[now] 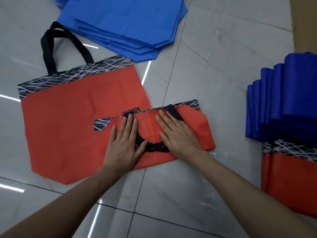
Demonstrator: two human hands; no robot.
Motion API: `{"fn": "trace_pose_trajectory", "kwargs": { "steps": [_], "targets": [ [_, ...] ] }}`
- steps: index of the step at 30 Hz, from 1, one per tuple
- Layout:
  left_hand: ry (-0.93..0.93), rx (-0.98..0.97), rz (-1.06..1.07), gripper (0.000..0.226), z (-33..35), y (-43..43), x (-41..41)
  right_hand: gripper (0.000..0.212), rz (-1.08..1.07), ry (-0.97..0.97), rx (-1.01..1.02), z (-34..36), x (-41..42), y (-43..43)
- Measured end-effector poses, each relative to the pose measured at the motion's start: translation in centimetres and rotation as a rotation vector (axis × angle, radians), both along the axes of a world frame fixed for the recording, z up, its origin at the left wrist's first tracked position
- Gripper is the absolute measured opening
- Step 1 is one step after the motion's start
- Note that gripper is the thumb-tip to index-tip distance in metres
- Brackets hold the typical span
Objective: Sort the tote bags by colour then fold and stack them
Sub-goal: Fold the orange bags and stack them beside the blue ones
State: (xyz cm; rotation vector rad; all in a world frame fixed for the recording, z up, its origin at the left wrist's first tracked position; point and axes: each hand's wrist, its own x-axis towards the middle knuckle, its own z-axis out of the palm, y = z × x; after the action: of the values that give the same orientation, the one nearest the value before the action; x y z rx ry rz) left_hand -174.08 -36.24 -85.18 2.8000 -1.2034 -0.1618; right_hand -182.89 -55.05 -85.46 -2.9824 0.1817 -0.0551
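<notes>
A folded orange tote bag (193,133) with a black-and-white scribble band lies on the floor in the middle, partly over a flat unfolded orange tote bag (68,124) with black handles. My left hand (123,143) presses flat on the folded bag's left half, over its tucked black handles. My right hand (178,134) lies flat on its right half, fingers spread. A pile of unfolded light blue totes (123,23) lies at the top. At the right stands a stack of folded dark blue bags (288,103), with folded orange bags (291,177) just in front of it.
Glossy grey marble floor tiles (214,57) run all around, with dark grout lines. A brown cardboard sheet (305,23) shows at the top right corner.
</notes>
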Motion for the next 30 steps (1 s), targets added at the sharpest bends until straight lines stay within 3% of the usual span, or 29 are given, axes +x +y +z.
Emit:
{"fn": "trace_pose_trajectory", "kwargs": {
  "steps": [9,13,17,20,22,27,30],
  "targets": [
    [0.118,0.021,0.093,0.082,0.7,-0.6,-0.4,0.039,-0.057,-0.198,0.001,0.5,-4.0,6.6],
    [0.192,0.036,0.143,0.091,1.7,-0.9,-0.5,0.060,-0.095,-0.084,-0.005,0.4,-7.3,7.7],
    [0.307,0.024,0.178,0.073,3.4,-1.1,0.1,0.072,-0.108,0.031,-0.016,0.7,-7.0,8.0],
    [0.264,-0.165,-0.039,0.050,5.2,-0.3,1.0,0.069,-0.143,0.068,-0.023,0.9,-6.2,8.6],
    [0.286,-0.159,-0.078,0.040,5.6,0.9,2.0,0.068,-0.171,0.077,-0.035,0.8,-5.7,8.9],
    [0.364,0.023,-0.181,0.066,4.0,4.6,4.1,0.057,-0.128,0.058,-0.098,0.8,-4.7,8.7],
    [0.401,0.014,-0.237,0.081,3.1,6.3,5.4,0.053,-0.070,-0.022,-0.112,0.6,-4.4,7.4]
  ]
}}
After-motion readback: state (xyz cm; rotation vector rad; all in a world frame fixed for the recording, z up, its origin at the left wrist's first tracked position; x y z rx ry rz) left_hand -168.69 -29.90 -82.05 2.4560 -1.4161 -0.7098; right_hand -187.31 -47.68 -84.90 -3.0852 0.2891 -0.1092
